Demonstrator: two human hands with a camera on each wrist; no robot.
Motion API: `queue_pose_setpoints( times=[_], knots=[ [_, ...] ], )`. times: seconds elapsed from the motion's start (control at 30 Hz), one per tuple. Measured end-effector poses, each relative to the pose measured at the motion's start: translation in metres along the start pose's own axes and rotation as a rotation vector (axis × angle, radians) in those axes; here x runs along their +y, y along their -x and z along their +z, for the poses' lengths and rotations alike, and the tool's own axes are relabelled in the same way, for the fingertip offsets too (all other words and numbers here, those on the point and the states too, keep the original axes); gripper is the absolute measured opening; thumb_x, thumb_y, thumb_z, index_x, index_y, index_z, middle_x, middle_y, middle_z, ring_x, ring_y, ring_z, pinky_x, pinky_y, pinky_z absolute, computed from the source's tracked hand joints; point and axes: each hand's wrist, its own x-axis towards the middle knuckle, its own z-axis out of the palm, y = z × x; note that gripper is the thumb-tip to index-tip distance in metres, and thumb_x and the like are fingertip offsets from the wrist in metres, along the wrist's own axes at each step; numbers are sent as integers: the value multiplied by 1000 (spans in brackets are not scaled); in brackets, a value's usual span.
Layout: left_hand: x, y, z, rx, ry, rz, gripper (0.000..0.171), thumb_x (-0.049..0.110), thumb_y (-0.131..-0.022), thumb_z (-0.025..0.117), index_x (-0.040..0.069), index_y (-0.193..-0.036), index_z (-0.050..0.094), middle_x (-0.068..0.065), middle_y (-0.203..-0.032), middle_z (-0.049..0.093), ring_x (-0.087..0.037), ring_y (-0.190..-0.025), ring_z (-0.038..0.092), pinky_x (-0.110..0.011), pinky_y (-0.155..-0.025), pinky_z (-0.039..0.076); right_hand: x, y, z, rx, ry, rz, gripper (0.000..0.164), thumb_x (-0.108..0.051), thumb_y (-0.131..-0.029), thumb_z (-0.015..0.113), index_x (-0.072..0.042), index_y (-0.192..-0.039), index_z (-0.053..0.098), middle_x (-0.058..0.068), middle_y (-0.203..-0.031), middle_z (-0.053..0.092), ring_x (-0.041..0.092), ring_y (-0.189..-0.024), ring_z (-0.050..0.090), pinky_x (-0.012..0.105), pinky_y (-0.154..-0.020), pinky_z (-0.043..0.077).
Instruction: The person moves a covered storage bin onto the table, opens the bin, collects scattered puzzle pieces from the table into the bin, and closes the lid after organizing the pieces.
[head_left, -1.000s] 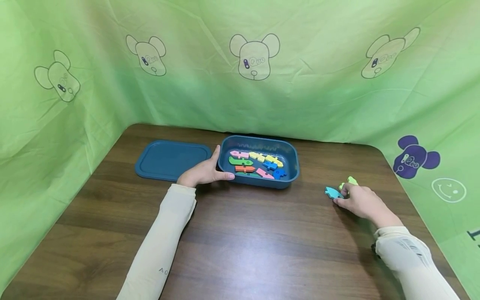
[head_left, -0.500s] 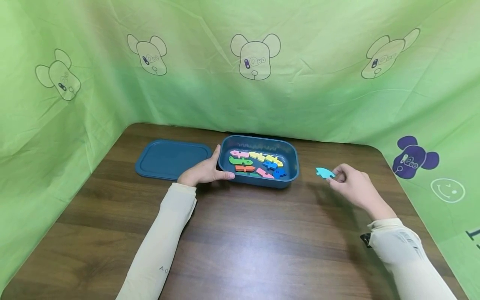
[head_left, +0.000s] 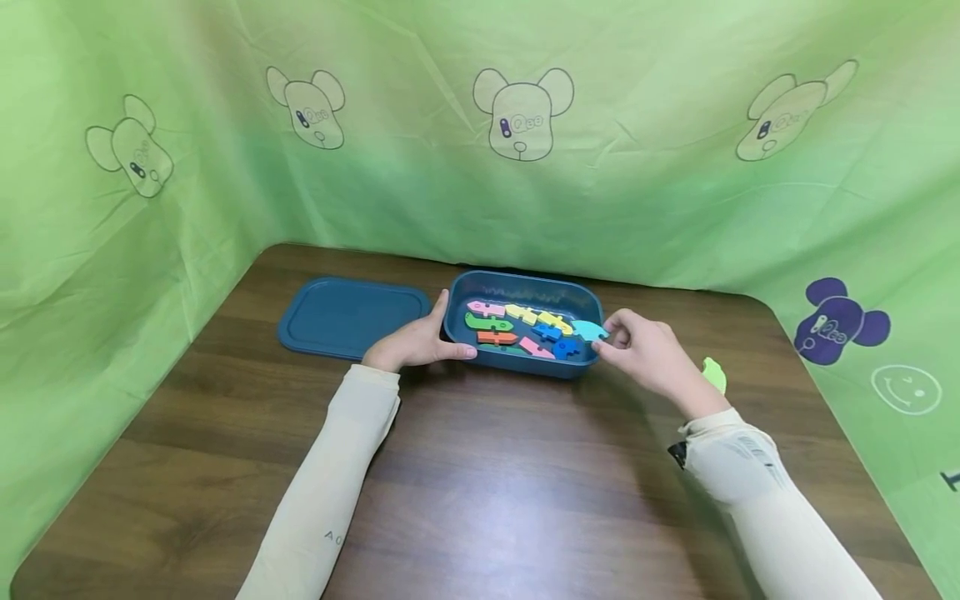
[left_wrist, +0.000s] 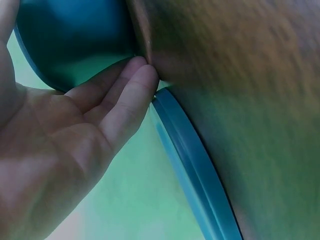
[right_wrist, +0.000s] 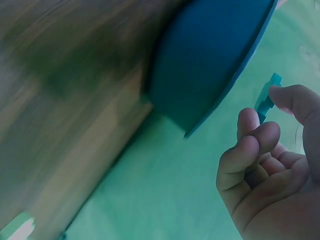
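Observation:
My left hand (head_left: 422,340) rests against the left end of a dark blue lidless box (head_left: 525,363), its thumb along the front wall and its index finger pointing up beside the rim. The left wrist view shows the fingertips touching the box's wall (left_wrist: 95,30). My right hand (head_left: 647,354) pinches a turquoise puzzle piece (head_left: 588,330) between thumb and fingers, over the box's right end. The right wrist view has this piece (right_wrist: 266,97) tilted on edge, beyond the box's rim. Inside lie several pink, yellow, green, orange and blue pieces (head_left: 497,337).
A flat blue lid (head_left: 348,317) lies on the wooden table (head_left: 465,483) left of the box. One lime-green piece (head_left: 714,375) sits on the table at right, partly behind my right forearm. A green curtain (head_left: 420,200) hangs around the table's back and sides.
My right hand has lifted the turquoise piece off the table and carried it left to over the box. The lime-green piece stays behind. My left hand keeps its place at the box.

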Motion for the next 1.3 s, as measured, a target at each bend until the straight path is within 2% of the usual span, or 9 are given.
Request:
queue_pose_setpoints(
  times=[0.2, 0.4, 0.6, 0.87, 0.97, 1.07, 1.17, 1.3],
  knots=[
    [1, -1, 1, 6, 0, -3, 128, 61, -84, 75, 18, -161, -17, -20, -161, 28, -33, -138, 40, -48, -108, 39, -16, -15, 12, -48, -29, -14, 29, -25, -96, 69, -1, -109, 61, 5, -83, 62, 19, -67, 53, 39, -69, 45],
    [1, -1, 1, 4, 5, -10, 127, 62, -84, 75, 19, -161, -17, -20, -160, 30, -32, -134, 43, -48, -106, 40, -23, -26, 23, -34, -55, -20, 24, -22, -93, 72, -3, -103, 60, 6, -82, 60, 21, -68, 54, 40, -70, 45],
    [-1, 0, -1, 4, 12, -9, 127, 61, -84, 75, 19, -161, -17, -21, -158, 33, -31, -130, 46, -47, -104, 41, -34, -38, 34, -32, -80, -22, 26, -22, -92, 72, -3, -103, 59, 6, -84, 58, 23, -73, 53, 39, -71, 43],
    [-3, -1, 0, 7, 25, 10, 127, 60, -84, 76, 18, -161, -16, -21, -157, 35, -31, -129, 46, -46, -102, 42, -50, -51, 52, -71, -107, 1, 30, -27, -95, 69, -2, -109, 59, 6, -81, 59, 20, -65, 55, 38, -66, 44],
    [-3, -1, 0, 5, 30, 17, 126, 57, -84, 77, 19, -161, -16, -21, -154, 39, -33, -123, 51, -47, -98, 44, -55, -54, 59, -87, -117, 16, 30, -28, -95, 69, -3, -110, 59, 6, -80, 60, 19, -64, 57, 38, -65, 45],
    [-2, -1, -1, 0, 11, -3, 127, 59, -84, 76, 20, -161, -16, -20, -158, 35, -34, -130, 49, -49, -102, 42, -61, -57, 65, -97, -120, 24, 31, -30, -95, 70, -5, -109, 59, 6, -79, 61, 20, -64, 57, 37, -64, 45],
    [-2, -2, -1, -9, -4, -31, 128, 62, -83, 75, 21, -161, -18, -19, -163, 25, -35, -140, 39, -50, -107, 38, -67, -59, 69, -102, -111, 27, 31, -31, -94, 70, -5, -108, 59, 6, -78, 59, 20, -64, 54, 37, -62, 44],
    [-3, -3, -1, -8, -15, -41, 128, 62, -83, 75, 21, -161, -18, -20, -162, 26, -35, -141, 37, -50, -108, 38, -74, -63, 74, -107, -108, 22, 31, -31, -93, 71, -5, -107, 60, 6, -78, 58, 21, -63, 52, 37, -60, 43]
  ],
)
